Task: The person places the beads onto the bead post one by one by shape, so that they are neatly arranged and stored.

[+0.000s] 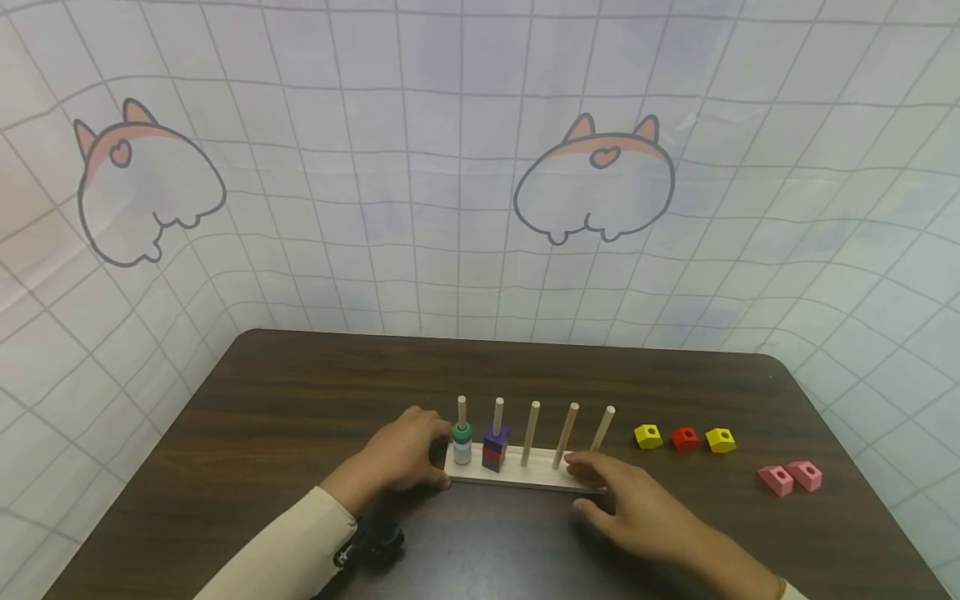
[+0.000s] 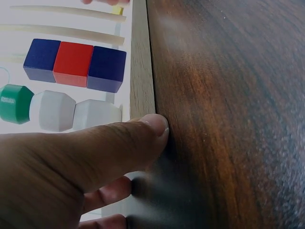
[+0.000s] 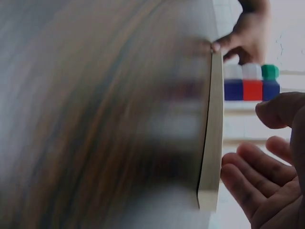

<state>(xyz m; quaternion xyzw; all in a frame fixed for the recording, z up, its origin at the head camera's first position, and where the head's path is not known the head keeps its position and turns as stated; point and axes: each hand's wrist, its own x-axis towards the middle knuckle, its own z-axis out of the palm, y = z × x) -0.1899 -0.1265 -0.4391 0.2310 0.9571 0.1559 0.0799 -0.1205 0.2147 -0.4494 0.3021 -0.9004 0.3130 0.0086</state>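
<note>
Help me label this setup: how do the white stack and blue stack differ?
The white stack has a green top piece; the blue stack has a red middle piece. The white stack occupies the end peg; the blue stack, the next peg. Both have three pieces.

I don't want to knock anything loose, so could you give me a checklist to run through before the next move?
1. Left hand on the rack: ok, thumb at the front edge of its left end.
2. Right hand touching the rack: cannot tell; its fingers are close to the right end.
3. Green-and-white stack on its peg: ok, green on top.
4. Blue-red-blue stack on its peg: ok.
5. All pegs filled: not ok, three pegs are bare.
6. All blocks on pegs: not ok; two yellow blocks, one red block and two pink blocks lie loose.
</note>
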